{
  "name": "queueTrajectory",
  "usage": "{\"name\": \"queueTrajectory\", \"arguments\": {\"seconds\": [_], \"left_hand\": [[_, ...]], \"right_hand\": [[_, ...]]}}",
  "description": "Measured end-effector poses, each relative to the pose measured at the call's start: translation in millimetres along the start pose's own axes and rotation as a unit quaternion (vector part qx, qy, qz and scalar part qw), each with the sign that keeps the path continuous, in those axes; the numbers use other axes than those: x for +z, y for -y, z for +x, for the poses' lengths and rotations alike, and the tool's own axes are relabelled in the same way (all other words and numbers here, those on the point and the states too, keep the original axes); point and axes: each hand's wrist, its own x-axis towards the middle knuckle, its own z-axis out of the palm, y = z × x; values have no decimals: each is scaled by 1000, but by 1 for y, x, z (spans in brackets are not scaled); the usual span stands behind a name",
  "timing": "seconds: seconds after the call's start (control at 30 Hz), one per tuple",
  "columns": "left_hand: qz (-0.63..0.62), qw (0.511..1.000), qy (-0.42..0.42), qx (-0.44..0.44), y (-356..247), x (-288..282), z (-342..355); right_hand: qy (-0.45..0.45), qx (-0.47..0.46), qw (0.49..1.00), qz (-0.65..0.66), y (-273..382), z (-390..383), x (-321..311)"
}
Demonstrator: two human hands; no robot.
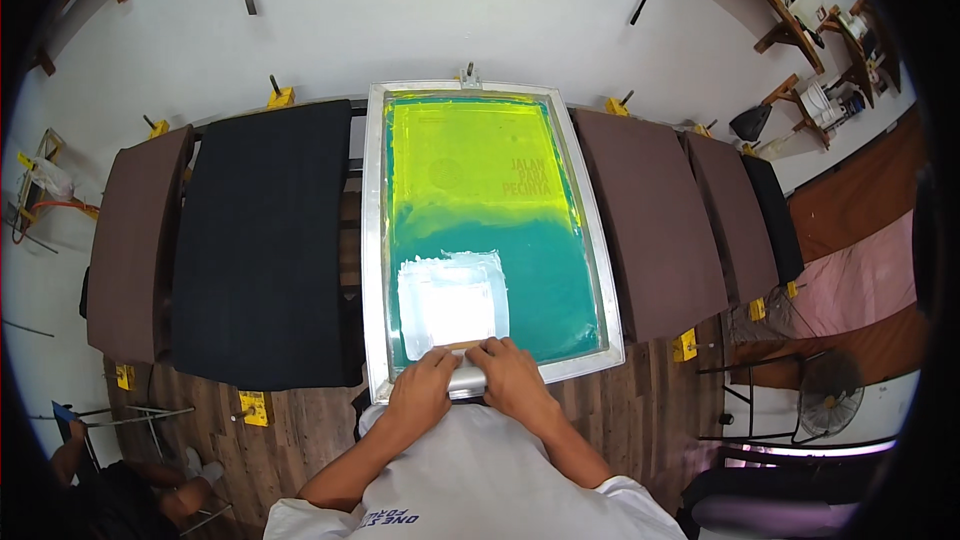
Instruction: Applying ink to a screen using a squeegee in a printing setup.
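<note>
A silk-screen frame (376, 190) with a silver metal border lies right in front of me. Its mesh is green (540, 280) on the near part and yellow-green toward the far end, with faint lettering showing there. White ink (450, 300) is spread in a rough square on the near left of the mesh. At the near edge of this ink, my left hand (425, 385) and my right hand (508, 380) are closed side by side on a squeegee (467, 383). Its silver handle shows between them, while its blade is mostly hidden.
Black (268, 240) and brown (140, 240) fabric-covered boards stand to the left, with brown boards (655, 225) to the right. Yellow brackets (254, 408) sit at their ends. A person (130, 485) sits at lower left. At lower right is a fan (830, 395). Wall shelves (770, 10) hang upper right.
</note>
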Motion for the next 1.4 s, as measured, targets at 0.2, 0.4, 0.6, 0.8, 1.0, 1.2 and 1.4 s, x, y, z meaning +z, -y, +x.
{"name": "queueTrajectory", "arguments": {"seconds": [0.2,0.4,0.6,0.8,1.0,1.2,1.4], "left_hand": [[-1,1000,-3,-3,9,-22,55],[29,998,33,-34,26,-23,98],[-27,1000,-15,6,13,4,32],[-46,995,62,-65,-17,-18,14],[-3,999,-7,-51,15,-25,86],[-22,998,-34,-37,19,-11,75],[-27,997,-17,-77,-18,8,13]], "right_hand": [[18,17,999,-30,-9,58,-36],[-21,19,1000,-10,-34,91,-25],[-59,13,998,7,-18,26,8],[57,25,998,5,0,8,-15],[-18,-1,999,-46,-27,88,-24],[-31,-31,999,7,-34,79,-8],[-27,-41,999,10,-18,8,3]]}}
